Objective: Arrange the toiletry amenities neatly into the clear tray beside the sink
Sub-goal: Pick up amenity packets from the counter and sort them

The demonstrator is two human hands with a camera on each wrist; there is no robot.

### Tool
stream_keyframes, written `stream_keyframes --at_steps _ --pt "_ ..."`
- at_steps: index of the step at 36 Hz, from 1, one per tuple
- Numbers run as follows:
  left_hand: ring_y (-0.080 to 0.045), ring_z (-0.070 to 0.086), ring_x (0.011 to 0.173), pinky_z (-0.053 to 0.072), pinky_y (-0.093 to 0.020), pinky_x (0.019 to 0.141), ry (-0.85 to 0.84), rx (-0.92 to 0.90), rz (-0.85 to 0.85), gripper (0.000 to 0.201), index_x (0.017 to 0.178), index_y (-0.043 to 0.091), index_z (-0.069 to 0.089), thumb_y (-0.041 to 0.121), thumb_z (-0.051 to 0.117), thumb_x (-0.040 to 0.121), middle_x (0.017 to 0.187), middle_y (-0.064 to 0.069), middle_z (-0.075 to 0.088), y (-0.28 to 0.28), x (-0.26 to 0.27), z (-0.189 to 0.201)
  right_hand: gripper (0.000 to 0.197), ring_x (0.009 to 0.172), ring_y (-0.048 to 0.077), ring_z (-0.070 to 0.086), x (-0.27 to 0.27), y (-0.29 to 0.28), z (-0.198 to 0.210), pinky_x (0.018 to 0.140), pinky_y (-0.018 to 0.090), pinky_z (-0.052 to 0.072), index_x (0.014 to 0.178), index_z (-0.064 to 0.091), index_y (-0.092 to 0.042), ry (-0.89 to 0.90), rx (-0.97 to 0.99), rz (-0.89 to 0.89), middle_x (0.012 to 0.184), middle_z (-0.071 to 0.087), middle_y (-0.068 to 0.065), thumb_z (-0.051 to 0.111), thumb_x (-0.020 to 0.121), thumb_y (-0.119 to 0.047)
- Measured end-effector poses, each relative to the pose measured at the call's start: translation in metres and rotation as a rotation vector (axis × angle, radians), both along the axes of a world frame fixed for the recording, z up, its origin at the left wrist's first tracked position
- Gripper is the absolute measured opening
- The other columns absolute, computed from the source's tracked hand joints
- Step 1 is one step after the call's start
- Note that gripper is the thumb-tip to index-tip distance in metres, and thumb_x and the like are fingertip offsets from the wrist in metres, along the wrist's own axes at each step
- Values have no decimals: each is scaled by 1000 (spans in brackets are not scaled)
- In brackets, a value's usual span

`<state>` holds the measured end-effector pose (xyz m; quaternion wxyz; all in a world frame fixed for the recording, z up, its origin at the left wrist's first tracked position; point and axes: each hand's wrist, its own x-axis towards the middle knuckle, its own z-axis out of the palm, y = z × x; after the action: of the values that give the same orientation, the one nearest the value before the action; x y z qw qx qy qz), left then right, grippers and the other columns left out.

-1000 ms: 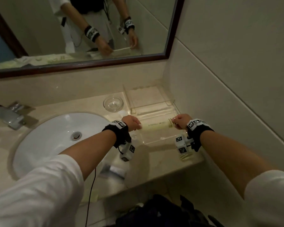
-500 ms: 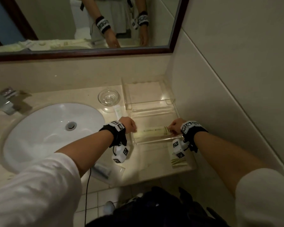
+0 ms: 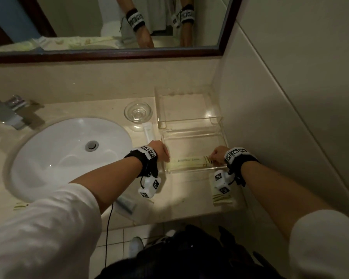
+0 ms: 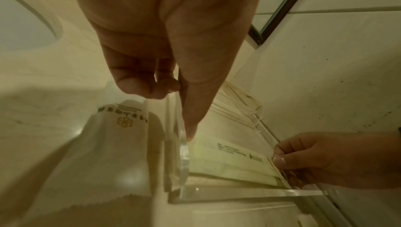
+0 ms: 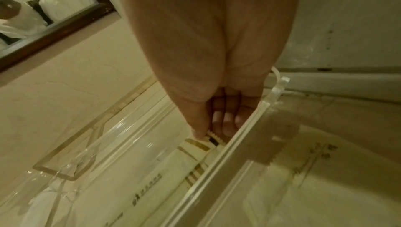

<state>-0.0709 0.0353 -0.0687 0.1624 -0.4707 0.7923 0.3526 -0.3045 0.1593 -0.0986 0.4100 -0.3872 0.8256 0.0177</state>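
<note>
Setting the long amenity packet (image 3: 186, 161) flat in the front compartment of the clear tray (image 3: 189, 119), we hold it at both ends. Our right hand (image 3: 218, 154) pinches the serrated end between thumb and fingers (image 5: 219, 124). Our left hand (image 3: 161, 151) points one finger down at the other end, inside the tray's left wall, its other fingers curled against the wall's outside.

To finish well, we should press the packet square against the front wall before letting go, judging by its slight slant.

More sachets lie loose on the pale stone bench (image 3: 179, 196), with a glass dish (image 3: 138, 113) and white sink (image 3: 69, 156) nearby, under a dark-framed mirror (image 3: 109, 54) in dim light.
</note>
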Motion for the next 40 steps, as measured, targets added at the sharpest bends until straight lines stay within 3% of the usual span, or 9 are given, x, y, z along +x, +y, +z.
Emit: stream_keyframes --at_steps 6,10,16,23,25,29,33,37,40 --pt "-16 61 84 49 -23 73 -5 11 25 23 93 9 75 19 78 73 99 -7 72 2 -3 -4 29 75 25 59 3 -3 -6 72 31 46 75 65 -5 21 23 0 76 62 13 57 91 -29" --pt "-22 66 94 51 -25 77 -11 15 23 22 94 8 75 17 77 74 100 -9 72 3 -4 -6 30 60 22 44 2 -8 -12 59 26 34 59 48 -12 62 79 44 66 49 10 55 87 -20" --pt "-22 67 93 53 -27 78 -19 29 31 24 93 9 76 20 78 72 98 -8 73 4 -5 -4 36 50 18 34 0 -12 -14 51 24 25 56 42 -16 79 128 109 59 43 6 53 90 -19" --pt "-21 67 90 55 -28 80 -26 59 38 20 88 11 76 20 80 70 94 -6 73 5 -6 -6 38 49 19 32 -4 -12 -18 53 24 27 53 40 -16 89 124 145 55 40 4 53 89 -18" --pt "-20 66 88 54 -27 79 -20 58 44 19 88 11 76 19 79 71 92 -6 72 6 -5 -7 35 50 19 34 -3 -12 -17 52 24 26 55 43 -15 77 120 138 57 44 5 53 88 -18" --pt "-17 63 82 50 -25 72 -25 60 44 19 88 10 75 18 79 72 86 -3 69 6 -5 -5 30 63 21 47 -6 -12 -19 62 26 37 59 49 -15 64 90 87 70 55 8 57 87 -22" --pt "-16 63 85 50 -24 73 -32 65 34 22 92 10 75 20 79 72 88 -2 70 6 -7 -4 31 62 20 45 -2 -11 -14 62 26 36 58 49 -13 75 110 104 62 50 7 53 89 -17" --pt "-12 60 83 46 -21 73 -19 71 25 19 92 10 75 17 78 74 84 0 67 6 -8 -5 18 68 22 51 -2 -9 -14 68 28 43 71 57 -10 68 92 67 72 55 7 57 87 -19" --pt "-13 61 86 49 -22 77 -25 51 23 22 94 10 75 18 79 74 95 -5 72 6 -8 -5 27 59 21 50 -7 -9 -21 59 25 40 71 63 -3 89 118 112 71 61 11 53 88 -21"
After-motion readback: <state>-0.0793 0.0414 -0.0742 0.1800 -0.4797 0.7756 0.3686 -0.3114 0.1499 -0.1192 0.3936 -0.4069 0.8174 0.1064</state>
